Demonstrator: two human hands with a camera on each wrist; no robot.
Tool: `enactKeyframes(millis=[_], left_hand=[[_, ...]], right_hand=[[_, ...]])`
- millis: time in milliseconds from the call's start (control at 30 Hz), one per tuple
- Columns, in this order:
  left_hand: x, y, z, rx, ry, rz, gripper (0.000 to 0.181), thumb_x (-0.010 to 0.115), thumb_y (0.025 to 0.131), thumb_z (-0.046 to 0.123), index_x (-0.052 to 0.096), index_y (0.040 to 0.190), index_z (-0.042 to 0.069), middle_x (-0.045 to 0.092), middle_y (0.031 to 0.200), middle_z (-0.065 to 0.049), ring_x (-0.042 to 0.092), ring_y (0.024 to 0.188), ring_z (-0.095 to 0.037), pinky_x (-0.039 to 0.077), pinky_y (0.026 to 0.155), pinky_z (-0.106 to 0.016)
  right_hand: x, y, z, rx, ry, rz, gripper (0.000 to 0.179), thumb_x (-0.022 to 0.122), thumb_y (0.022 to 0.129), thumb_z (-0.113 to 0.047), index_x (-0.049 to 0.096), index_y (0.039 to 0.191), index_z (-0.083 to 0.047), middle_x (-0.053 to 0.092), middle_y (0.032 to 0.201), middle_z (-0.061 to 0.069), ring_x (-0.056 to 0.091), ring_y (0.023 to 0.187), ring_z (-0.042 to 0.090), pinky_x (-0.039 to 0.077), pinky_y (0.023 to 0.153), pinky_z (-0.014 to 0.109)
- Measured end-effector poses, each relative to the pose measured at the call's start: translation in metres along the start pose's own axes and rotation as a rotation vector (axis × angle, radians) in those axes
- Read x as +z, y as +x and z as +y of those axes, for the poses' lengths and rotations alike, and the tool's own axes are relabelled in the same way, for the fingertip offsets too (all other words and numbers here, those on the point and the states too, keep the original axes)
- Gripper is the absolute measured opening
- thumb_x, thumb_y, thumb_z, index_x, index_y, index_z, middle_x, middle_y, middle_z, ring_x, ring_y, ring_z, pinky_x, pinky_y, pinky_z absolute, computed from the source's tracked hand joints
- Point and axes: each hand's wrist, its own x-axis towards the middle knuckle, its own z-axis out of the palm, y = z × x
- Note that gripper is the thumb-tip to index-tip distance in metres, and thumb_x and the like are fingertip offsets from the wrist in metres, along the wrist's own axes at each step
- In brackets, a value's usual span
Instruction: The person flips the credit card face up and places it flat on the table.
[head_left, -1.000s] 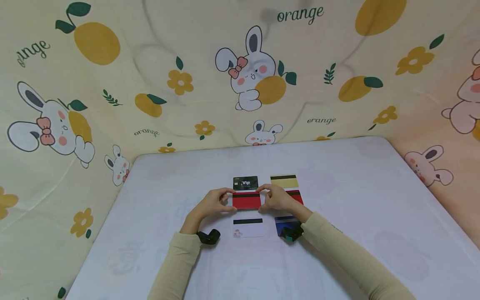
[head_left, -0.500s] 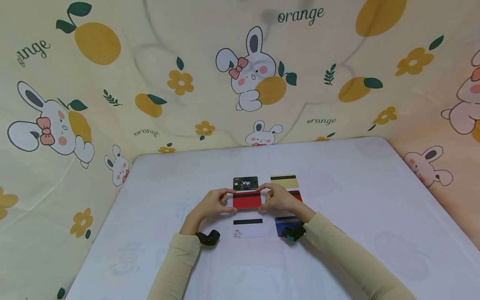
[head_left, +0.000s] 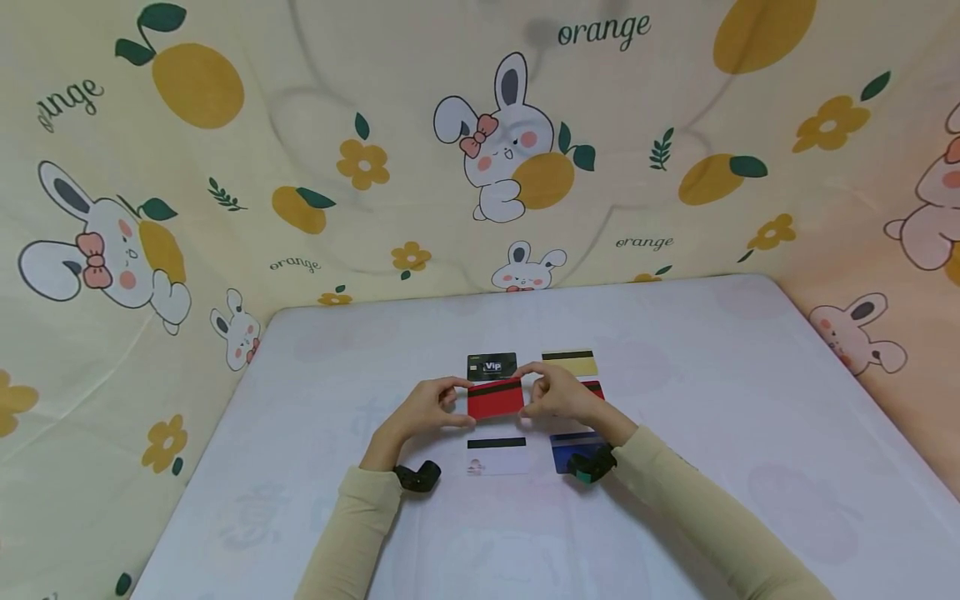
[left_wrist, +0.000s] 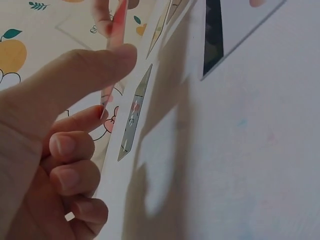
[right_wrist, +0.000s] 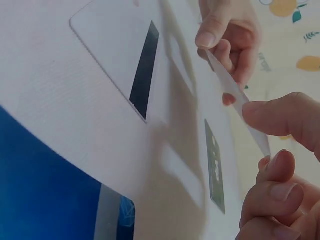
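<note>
A red card (head_left: 495, 400) with a dark stripe is held up by both hands and seen nearly edge-on in the right wrist view, clear of the table. My left hand (head_left: 422, 407) pinches its left edge between thumb and index finger, the other fingers curled in. At the right edge, my right hand (head_left: 558, 395) pinches it the same way. Just behind lies a black card (head_left: 491, 367) marked "Vip". A white card (head_left: 497, 460) with a black stripe lies in front, nearer to me.
To the right lie a gold card (head_left: 572, 365), another red card (head_left: 594, 389) partly hidden by the right hand, and a blue card (head_left: 564, 454) under the right wrist. A white cloth (head_left: 675, 517) covers the table. A patterned curtain (head_left: 420, 75) hangs behind it.
The held red card has tilted slightly, its right end rising. My right hand has shifted a little up and to the right; the left hand stays nearly still.
</note>
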Motion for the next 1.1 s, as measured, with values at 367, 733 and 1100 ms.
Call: enactKeyframes(millis=[367,733,1100], left_hand=[[0.002,-0.002,0.003,-0.008,-0.033,-0.001,0.055,0.085,0.072,0.023,0.064,0.121,0.008,0.038,0.070,0.003,0.035,0.067,-0.008,0.034,0.068,-0.022],[0.006,-0.002,0.000,0.027,-0.003,0.017,0.052,0.084,0.073,0.023,0.065,0.119,0.008,0.037,0.068,0.005,0.034,0.065,-0.005,0.032,0.064,-0.019],[0.008,-0.002,0.006,0.015,-0.025,-0.020,0.053,0.083,0.074,0.020,0.064,0.122,0.008,0.040,0.068,0.000,0.036,0.065,-0.008,0.032,0.063,-0.020]], right_hand=[[-0.001,0.000,0.000,-0.064,0.020,0.000,0.056,0.073,0.075,-0.001,0.052,0.126,0.000,0.049,0.058,-0.003,0.041,0.050,0.005,0.036,0.049,0.021],[0.000,-0.002,-0.006,-0.062,0.050,0.012,0.058,0.074,0.075,-0.003,0.051,0.128,0.000,0.048,0.059,-0.006,0.041,0.050,0.004,0.035,0.047,0.020],[0.004,-0.001,-0.015,-0.090,0.089,0.038,0.056,0.073,0.075,-0.004,0.052,0.127,0.001,0.048,0.059,-0.008,0.039,0.049,0.003,0.032,0.044,0.020]])
